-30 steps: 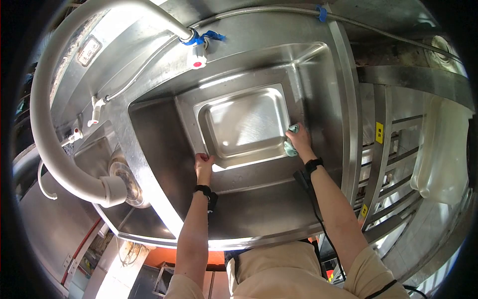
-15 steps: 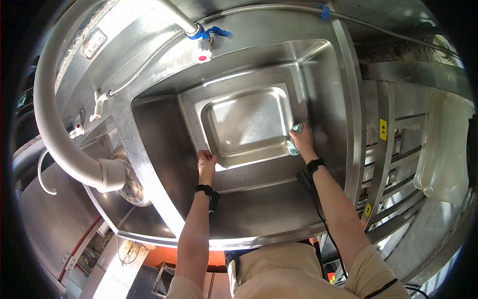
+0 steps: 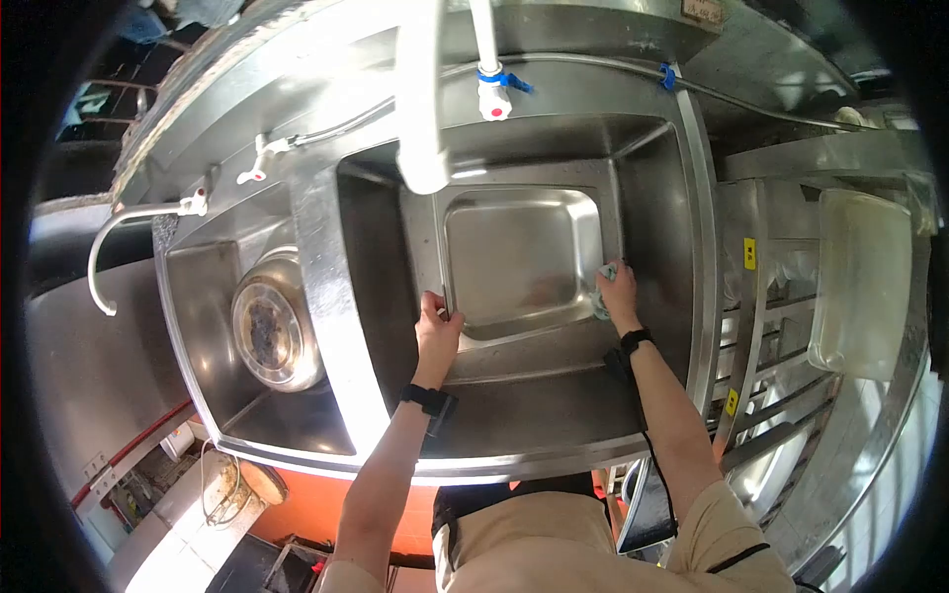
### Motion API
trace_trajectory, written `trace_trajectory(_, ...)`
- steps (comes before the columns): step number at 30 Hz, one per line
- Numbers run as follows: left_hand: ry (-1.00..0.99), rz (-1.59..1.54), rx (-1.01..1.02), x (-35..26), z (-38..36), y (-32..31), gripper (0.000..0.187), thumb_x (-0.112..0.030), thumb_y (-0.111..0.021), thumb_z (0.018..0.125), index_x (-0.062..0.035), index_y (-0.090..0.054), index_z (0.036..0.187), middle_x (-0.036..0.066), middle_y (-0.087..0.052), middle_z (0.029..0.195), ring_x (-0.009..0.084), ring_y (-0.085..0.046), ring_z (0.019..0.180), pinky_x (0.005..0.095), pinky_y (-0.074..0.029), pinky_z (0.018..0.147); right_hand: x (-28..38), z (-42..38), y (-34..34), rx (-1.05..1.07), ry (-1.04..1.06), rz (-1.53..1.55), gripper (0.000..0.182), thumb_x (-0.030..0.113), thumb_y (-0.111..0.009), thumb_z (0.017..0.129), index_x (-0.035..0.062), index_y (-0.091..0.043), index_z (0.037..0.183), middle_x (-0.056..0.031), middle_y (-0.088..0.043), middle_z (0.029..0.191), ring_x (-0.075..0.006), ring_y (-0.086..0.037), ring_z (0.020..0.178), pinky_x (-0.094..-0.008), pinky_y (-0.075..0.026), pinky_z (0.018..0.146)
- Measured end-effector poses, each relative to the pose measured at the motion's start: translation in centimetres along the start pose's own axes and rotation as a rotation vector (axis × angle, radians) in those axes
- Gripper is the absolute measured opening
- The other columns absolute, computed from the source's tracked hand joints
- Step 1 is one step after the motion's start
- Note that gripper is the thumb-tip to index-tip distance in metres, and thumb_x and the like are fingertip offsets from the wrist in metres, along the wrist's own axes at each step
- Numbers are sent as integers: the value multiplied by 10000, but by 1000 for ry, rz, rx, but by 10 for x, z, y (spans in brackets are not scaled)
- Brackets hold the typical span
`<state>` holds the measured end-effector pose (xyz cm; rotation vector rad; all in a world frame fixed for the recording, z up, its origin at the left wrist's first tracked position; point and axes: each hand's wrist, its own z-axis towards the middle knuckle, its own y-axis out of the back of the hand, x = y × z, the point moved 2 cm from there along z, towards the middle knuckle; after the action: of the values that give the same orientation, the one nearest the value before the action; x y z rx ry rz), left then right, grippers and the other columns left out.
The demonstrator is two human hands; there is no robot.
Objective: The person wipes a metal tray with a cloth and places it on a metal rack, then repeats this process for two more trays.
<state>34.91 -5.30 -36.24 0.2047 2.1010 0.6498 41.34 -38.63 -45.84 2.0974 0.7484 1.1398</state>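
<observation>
A rectangular metal pan lies in the large stainless steel sink, its inside facing up. My left hand has its fingers closed at the pan's left rim, near the front corner. Across from it, my right hand is closed around a pale green cloth and presses it against the pan's right rim. The fingertips of that hand are partly covered by the cloth. Each wrist carries a black band.
White-handled taps line the back ledge, and a thick white pipe overhangs the sink's rear left. A round metal pot rests in the smaller left basin. On the right-hand rack is a translucent plastic tub.
My view has turned, so the white pipe now appears over the sink's back and more of the left basin shows. Both hands keep about the same places on the pan.
</observation>
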Motion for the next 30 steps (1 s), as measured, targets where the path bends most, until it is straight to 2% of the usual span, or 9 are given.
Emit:
trace_trajectory(4, -96, 11, 37, -10, -36, 51, 319, -68, -607, 778, -67, -407, 1027, 138, -579, 857, 246, -597, 731, 358, -485, 672, 15, -30, 40, 84, 17, 286, 447, 243, -652, 798, 5, -556, 1164, -209, -609, 1123, -323, -590, 1029, -372, -450, 890)
trace_trajectory(8, -40, -446, 309, -51, -113, 129, 731, 3, -558, 782, -55, -239, 1438, 134, -472, 1247, 198, -519, 1058, 305, -455, 872, 78, -124, 113, 69, 180, 263, 385, 262, -665, 808, -11, -575, 1064, -206, -634, 936, -316, -616, 909, -376, -459, 823)
trace_trajectory(12, 88, -639, 248, -6, -177, 169, 877, -150, -622, 802, -13, -110, 1500, 182, -219, 1519, 249, -267, 1375, 331, -204, 1126, 109, -209, 134, 13, 261, 280, 343, 227, -681, 805, 6, -554, 1035, -217, -625, 889, -346, -620, 885, -391, -474, 789)
trace_trajectory(17, -317, -632, 52, -21, -229, 211, 694, 33, -484, 780, -22, -284, 1442, 165, -464, 1300, 243, -420, 1228, 336, -292, 1064, 170, -275, 147, -210, 464, 51, 405, 166, -689, 785, 56, -514, 1133, -197, -608, 1004, -348, -628, 904, -386, -492, 746)
trace_trajectory(19, -331, -700, 75, -36, -246, 223, 699, 37, -472, 780, -37, -284, 1449, 154, -469, 1303, 238, -445, 1208, 325, -331, 1037, 211, -297, 154, -324, 756, 10, 370, 136, -687, 770, 84, -568, 1117, -173, -580, 1031, -333, -620, 868, -378, -497, 739)
trace_trajectory(23, -261, -716, 141, -33, -256, 227, 700, -9, -532, 804, -34, -274, 1455, 142, -485, 1280, 210, -470, 1179, 310, -372, 1008, 303, -400, 128, -64, 1360, 269, 313, 129, -696, 740, 120, -659, 1051, -118, -541, 1004, -315, -568, 917, -389, -492, 775)
trace_trajectory(25, -422, -831, 142, -16, -253, 217, 728, -79, -603, 814, -29, -267, 1458, 123, -502, 1239, 176, -482, 1143, 302, -419, 955, 334, -454, 113, 203, 1466, 154, 344, 139, -699, 676, 97, -659, 1015, -117, -536, 1019, -311, -537, 1007, -422, -462, 850)
trace_trajectory(27, -593, -975, 248, -10, -264, 216, 573, -128, -547, 904, -26, -322, 1421, 94, -521, 1125, 161, -501, 1076, 306, -460, 883, 349, -479, 88, 117, 1701, -1, 357, 162, -682, 610, 77, -659, 956, -126, -544, 1017, -308, -517, 1053, -461, -413, 922)
trace_trajectory(30, -468, -890, 182, 75, -237, 176, 420, -103, -506, 935, -8, -404, 1331, 105, -527, 1076, 159, -510, 1064, 304, -460, 879, 373, -481, 88, 87, 1886, -49, 320, 208, -664, 586, 59, -644, 868, -138, -575, 990, -317, -515, 1104, -527, -325, 1071)
